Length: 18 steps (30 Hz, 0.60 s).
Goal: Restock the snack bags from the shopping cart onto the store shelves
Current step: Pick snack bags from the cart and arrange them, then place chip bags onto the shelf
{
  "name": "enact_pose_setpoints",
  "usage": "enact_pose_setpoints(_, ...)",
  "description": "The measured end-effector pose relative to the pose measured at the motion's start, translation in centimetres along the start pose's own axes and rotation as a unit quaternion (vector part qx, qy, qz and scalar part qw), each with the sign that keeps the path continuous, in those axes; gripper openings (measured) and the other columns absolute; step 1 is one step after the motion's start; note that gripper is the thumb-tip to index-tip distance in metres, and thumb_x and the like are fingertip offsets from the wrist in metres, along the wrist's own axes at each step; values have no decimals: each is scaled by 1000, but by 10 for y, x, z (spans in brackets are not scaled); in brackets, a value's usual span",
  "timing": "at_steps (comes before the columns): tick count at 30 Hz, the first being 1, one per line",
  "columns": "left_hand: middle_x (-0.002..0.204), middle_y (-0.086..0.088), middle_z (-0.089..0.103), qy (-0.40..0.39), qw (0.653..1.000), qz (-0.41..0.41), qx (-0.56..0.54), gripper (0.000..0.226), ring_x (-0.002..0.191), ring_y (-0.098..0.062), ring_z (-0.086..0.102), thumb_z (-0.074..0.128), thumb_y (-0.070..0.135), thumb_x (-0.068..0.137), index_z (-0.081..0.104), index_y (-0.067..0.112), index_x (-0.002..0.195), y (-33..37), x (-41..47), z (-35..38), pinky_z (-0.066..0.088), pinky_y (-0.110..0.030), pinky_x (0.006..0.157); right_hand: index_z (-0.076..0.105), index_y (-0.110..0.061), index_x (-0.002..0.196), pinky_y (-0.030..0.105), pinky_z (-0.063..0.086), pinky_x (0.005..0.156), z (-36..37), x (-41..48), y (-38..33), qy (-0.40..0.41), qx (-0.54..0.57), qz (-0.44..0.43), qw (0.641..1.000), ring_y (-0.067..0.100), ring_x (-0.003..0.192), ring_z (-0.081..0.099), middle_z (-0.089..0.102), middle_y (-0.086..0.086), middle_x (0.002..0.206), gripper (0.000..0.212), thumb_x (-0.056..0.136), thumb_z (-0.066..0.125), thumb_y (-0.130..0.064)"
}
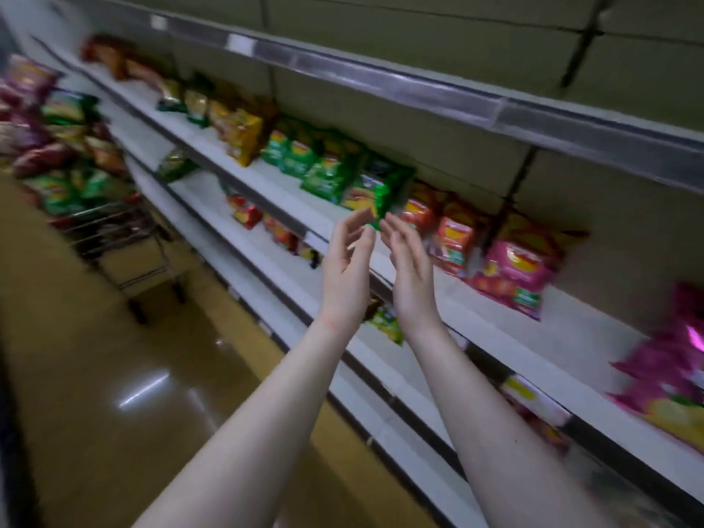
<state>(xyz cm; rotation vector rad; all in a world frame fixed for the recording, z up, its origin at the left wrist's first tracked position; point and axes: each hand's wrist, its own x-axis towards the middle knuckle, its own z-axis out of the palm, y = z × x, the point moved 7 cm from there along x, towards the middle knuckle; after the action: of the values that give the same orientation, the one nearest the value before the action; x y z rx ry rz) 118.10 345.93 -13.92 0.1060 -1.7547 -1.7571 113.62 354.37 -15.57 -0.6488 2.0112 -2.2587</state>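
Note:
A green snack bag (375,190) stands on the middle shelf (506,322) at the end of a row of green bags (304,158). My left hand (348,261) and my right hand (409,264) are raised side by side just below that bag, palms facing each other, fingers relaxed and slightly bent. The fingertips of both hands sit close to the bag's lower corner; contact is unclear through the blur. Neither hand holds anything. The shopping cart (125,238), heaped with mixed snack bags (57,139), stands at the far left on the aisle floor.
Orange-red bags (453,234) and pink bags (514,268) stand right of the green row; more pink bags (670,375) lie at the far right. Yellow bags (240,135) sit further left. Lower shelves (266,257) hold a few scattered bags. A top shelf rail (419,89) runs overhead.

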Motion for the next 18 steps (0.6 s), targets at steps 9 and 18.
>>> enact_pose_setpoints(9, 114, 7, 59, 131, 990, 6, 49, 25, 102, 9, 56, 44, 15, 101, 54, 10, 124, 4, 51, -200, 43, -9, 83, 51, -24, 129, 29, 44, 103, 207, 35, 35, -140, 43, 15, 989, 8, 123, 52, 56, -2, 132, 38, 96, 41, -39)
enact_pose_setpoints(18, 108, 12, 62, 272, 958, -27, 87, 18, 100, 6, 58, 48, 16, 99, 58, 26, 109, -38, 92, -331, 44, -11, 83, 53, -24, 125, 34, 44, 104, 367, 92, 91, -246, 86, 68, 963, 9, 118, 56, 60, -1, 127, 29, 99, 43, -32)
